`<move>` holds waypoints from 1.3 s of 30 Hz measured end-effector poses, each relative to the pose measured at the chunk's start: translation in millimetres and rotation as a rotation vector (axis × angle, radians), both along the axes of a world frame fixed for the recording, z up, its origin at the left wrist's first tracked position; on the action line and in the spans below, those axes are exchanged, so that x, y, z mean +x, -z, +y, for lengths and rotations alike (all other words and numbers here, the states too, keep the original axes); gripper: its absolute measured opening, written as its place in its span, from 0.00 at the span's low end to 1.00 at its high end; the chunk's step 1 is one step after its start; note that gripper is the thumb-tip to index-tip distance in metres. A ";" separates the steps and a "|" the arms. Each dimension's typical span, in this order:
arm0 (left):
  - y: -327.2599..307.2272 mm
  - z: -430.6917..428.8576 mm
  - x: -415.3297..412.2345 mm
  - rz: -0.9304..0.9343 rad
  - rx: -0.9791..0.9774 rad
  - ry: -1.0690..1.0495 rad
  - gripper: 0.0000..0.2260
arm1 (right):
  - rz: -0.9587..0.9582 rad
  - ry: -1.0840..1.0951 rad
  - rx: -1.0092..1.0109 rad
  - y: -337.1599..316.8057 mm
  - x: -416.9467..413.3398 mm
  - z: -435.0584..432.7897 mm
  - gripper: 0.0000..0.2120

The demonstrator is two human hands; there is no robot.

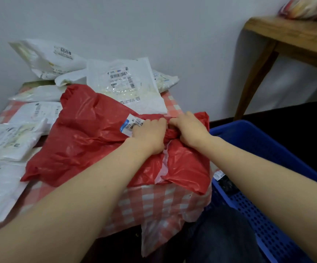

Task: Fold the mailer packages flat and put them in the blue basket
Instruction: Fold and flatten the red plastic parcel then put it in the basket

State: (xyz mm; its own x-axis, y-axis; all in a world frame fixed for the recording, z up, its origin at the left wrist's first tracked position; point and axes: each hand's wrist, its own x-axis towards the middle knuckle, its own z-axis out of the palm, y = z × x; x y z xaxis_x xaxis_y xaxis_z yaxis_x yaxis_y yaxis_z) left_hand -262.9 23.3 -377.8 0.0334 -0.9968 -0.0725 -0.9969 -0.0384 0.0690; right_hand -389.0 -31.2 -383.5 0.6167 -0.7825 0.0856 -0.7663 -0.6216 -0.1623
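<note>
Left hand point(150, 134) and right hand point(189, 130) side by side, fingers curled into a bunched fold of the red mailer point(89, 133). Mailer sprawled over the checked tabletop point(154, 204), among white mailers point(123, 80). Blue basket point(264, 149) just right of the tabletop.

The big mailer point(89, 137) lies on the worktop point(154, 207) at its right end. Behind it and to its left lie other mailers point(123, 80). The basket point(264, 196) stands right of it, lower down. A side table point(290, 37) stands behind the basket.
</note>
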 end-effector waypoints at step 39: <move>-5.7 53.5 134.8 0.126 -0.186 -0.364 0.09 | 0.048 -0.031 0.018 -2.7 94.7 19.4 0.14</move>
State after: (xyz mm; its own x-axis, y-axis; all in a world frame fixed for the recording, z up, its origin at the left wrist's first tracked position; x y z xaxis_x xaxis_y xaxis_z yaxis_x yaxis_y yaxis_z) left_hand -128.1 76.8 -372.1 0.3882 -0.9180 0.0812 -0.9038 -0.3620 0.2284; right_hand -294.3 -11.8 -380.8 0.6439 -0.7640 0.0412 -0.7537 -0.6427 -0.1371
